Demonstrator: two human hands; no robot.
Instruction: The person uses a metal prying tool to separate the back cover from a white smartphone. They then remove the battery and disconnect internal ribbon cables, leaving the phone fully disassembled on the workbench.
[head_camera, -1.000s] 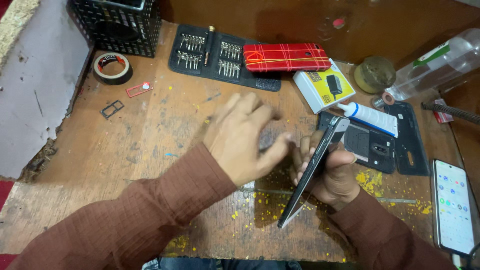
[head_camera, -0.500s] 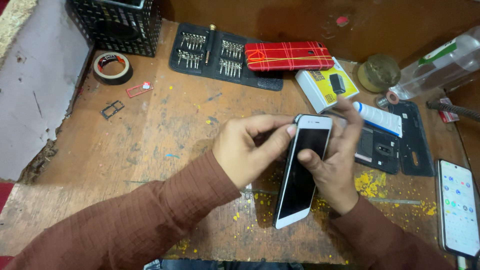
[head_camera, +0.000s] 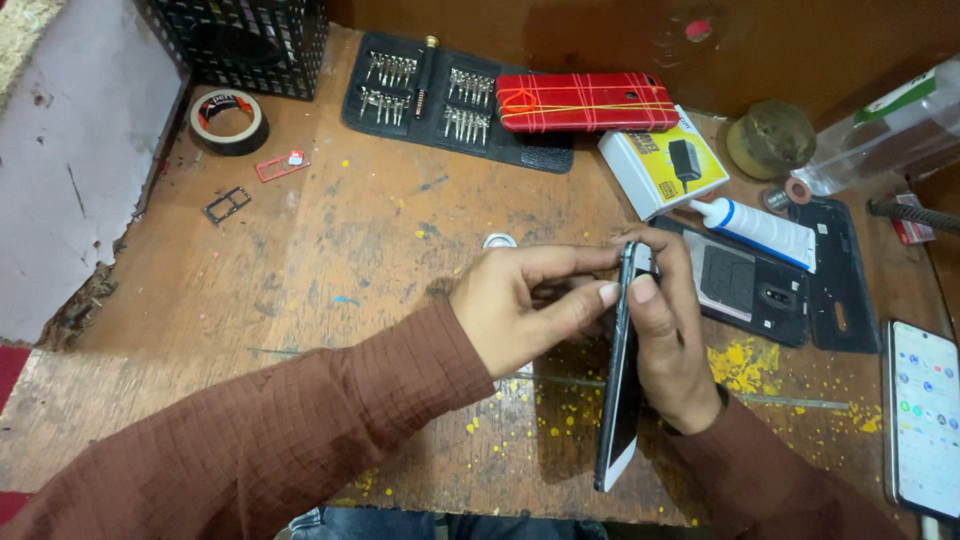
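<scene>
A white-fronted smartphone (head_camera: 620, 400) stands almost on edge above the wooden table (head_camera: 380, 250), its dark screen facing right. My right hand (head_camera: 672, 350) holds it from the right side, thumb on its upper edge. My left hand (head_camera: 530, 305) pinches the phone's top end, with the fingers on the left face and the thumb near the edge. Both arms wear brown sleeves.
Behind lie a black screwdriver bit set (head_camera: 440, 95), a red phone bound with rubber bands (head_camera: 585, 102), a yellow-white box (head_camera: 665, 165), a white glue tube (head_camera: 755, 228) and black back covers (head_camera: 800, 290). A lit phone (head_camera: 925, 415) lies right; a tape roll (head_camera: 228, 118) and black crate (head_camera: 250, 40) lie left.
The phone has turned from screen-up to nearly edge-on. My left hand has shifted to pinch its top end while the right hand keeps hold.
</scene>
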